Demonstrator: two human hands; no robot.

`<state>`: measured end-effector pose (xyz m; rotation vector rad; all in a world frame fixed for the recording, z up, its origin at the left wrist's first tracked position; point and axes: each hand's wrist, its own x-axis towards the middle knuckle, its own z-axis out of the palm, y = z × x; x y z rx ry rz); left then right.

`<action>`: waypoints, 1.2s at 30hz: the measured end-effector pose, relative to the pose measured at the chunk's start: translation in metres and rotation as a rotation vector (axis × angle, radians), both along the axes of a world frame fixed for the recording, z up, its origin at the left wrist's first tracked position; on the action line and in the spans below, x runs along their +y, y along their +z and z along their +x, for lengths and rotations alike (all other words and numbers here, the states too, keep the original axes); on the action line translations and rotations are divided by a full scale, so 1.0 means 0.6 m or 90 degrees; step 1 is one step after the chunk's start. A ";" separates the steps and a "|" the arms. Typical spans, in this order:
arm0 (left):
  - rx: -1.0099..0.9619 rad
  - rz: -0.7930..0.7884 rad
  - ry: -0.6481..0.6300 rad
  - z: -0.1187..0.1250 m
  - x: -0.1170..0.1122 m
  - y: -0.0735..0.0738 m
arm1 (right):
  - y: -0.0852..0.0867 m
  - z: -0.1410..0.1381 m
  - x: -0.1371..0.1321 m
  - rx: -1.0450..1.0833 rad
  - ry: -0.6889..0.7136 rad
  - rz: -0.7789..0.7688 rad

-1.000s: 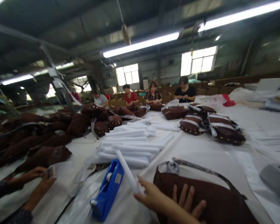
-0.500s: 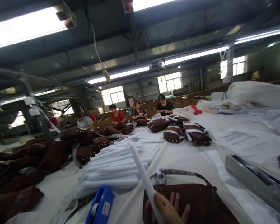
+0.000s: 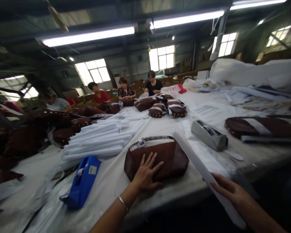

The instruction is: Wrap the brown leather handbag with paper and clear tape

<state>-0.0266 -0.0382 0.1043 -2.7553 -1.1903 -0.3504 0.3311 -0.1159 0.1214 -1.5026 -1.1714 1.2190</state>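
Note:
My left hand (image 3: 146, 171) lies flat with its fingers spread on a brown handbag (image 3: 172, 154) that rests near the table's front edge. The bag has a metal-trimmed strap (image 3: 150, 140) along its top. My right hand (image 3: 229, 191) grips a long rolled white paper tube (image 3: 196, 158), which slants up and left beside the bag's right end. A pile of similar white paper tubes (image 3: 99, 139) lies to the left of the bag.
A blue tape dispenser (image 3: 81, 181) sits front left, a grey tape dispenser (image 3: 208, 135) right of the bag. Brown bags are heaped at the left (image 3: 38, 129), banded ones at the middle back (image 3: 166, 108) and right (image 3: 264, 126). Several people sit at the far end.
The paper tube moved from the bag's left side to its right, held in my right hand. My left hand stayed flat on the bag. The view swung right and back.

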 end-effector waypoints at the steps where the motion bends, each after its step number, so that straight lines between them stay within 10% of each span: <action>1: 0.014 -0.022 0.008 0.002 0.000 0.004 | 0.007 0.008 -0.007 -0.055 -0.001 0.018; 8: 0.105 -0.115 0.021 0.006 0.019 0.033 | -0.008 -0.028 -0.012 -0.396 0.202 0.373; 14: 0.122 -0.154 0.012 0.004 0.029 0.051 | -0.046 -0.117 0.032 -0.647 0.167 0.611; 31: 0.074 -0.144 0.002 0.007 0.020 0.033 | -0.093 -0.225 0.080 -0.649 -0.021 0.668; 36: 0.081 -0.049 0.033 0.005 -0.011 0.014 | -0.098 -0.185 0.050 -0.485 0.106 0.753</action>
